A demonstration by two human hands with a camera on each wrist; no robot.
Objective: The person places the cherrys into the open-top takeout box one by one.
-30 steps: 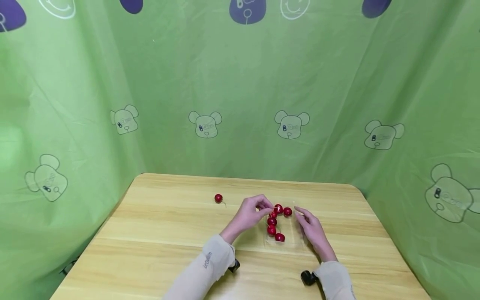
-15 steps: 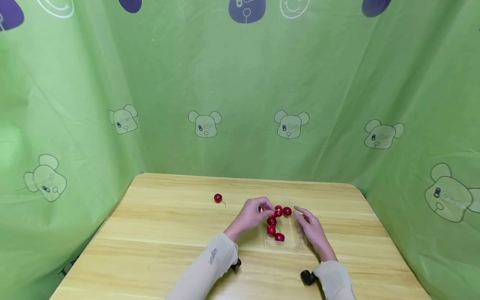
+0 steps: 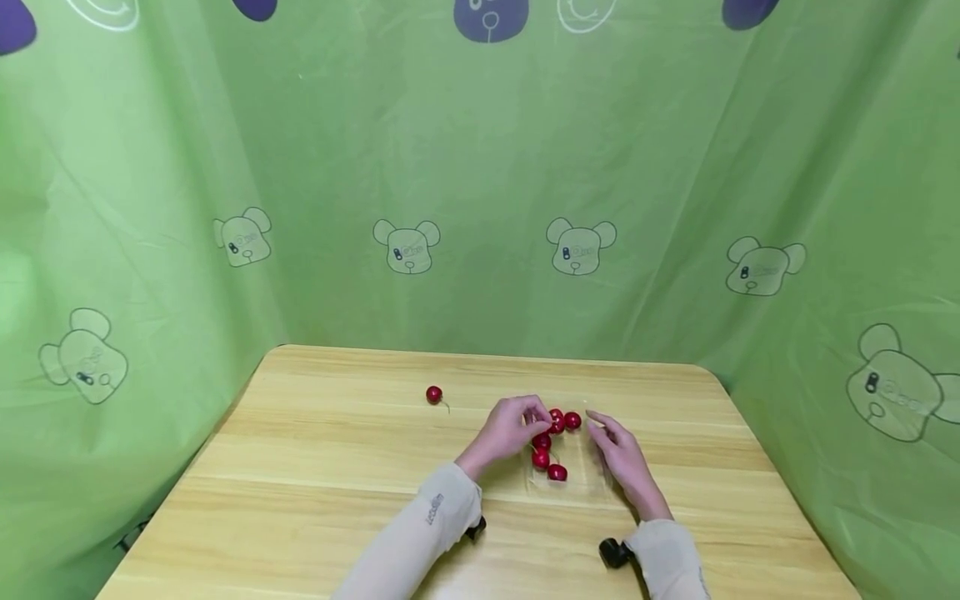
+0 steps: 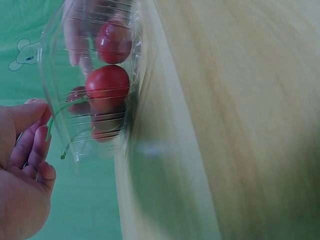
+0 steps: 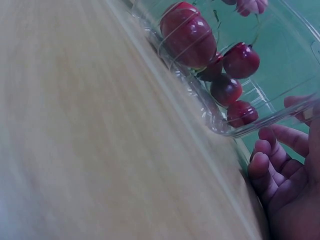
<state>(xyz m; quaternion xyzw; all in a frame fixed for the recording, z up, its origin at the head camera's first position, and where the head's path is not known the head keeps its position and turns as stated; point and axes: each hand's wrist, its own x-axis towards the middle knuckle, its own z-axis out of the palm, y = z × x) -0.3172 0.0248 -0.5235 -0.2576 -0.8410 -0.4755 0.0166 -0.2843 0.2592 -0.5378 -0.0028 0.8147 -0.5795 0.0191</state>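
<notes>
In the head view a clear plastic box (image 3: 588,479) stands on the table with several red cherries along its left and far sides. At its left rim, the left hand (image 3: 508,429) pinches a green stem (image 4: 59,111) between thumb and fingertips, as the left wrist view shows. The stem belongs to a cherry (image 5: 241,60) inside the box. On the right side, the right hand (image 3: 624,458) rests against the box wall, its fingers loosely bent. One cherry (image 3: 434,395) with a stem lies alone on the table, left of the box.
The wooden table (image 3: 300,467) has rounded far corners. A green curtain (image 3: 480,308) with bear drawings hangs around its back and sides. Black wrist cameras (image 3: 615,553) sit at both cuffs.
The left hand has shifted slightly right and down along the box's left rim, the cherry at its fingertips moving with it. The right hand has stayed at the box's right side.
</notes>
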